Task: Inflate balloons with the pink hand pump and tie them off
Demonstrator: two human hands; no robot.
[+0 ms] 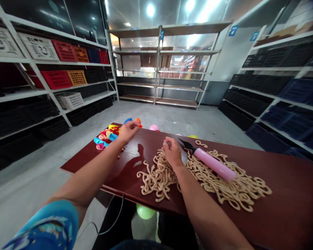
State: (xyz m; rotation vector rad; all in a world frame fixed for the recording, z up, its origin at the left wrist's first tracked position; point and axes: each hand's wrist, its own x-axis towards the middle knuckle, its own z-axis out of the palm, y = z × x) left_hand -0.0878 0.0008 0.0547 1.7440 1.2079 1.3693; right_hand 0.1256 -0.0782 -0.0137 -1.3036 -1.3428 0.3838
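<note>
My left hand (129, 130) is raised over the far left part of the brown table, its fingers pinched on a small orange balloon (138, 121). Just behind that hand a blue piece (127, 120) shows; whether it is held too, I cannot tell. Beside my left wrist lies a group of bright, limp-looking balloons (104, 138) in yellow, red and blue. My right hand (172, 151) hovers at a heap of beige curly balloons (159, 177), fingers curled in; what they hold, if anything, is hidden. To its right a pink hand pump (215, 164) with a black nozzle rests on the heap.
The table (284, 177) spans in front of me. Inflated balloons lie on the floor: a green balloon (145, 211) by my legs, a pink balloon (153, 127) beyond the table. A cable (117, 217) hangs at the front edge. Shelves with crates (70, 100) line both sides.
</note>
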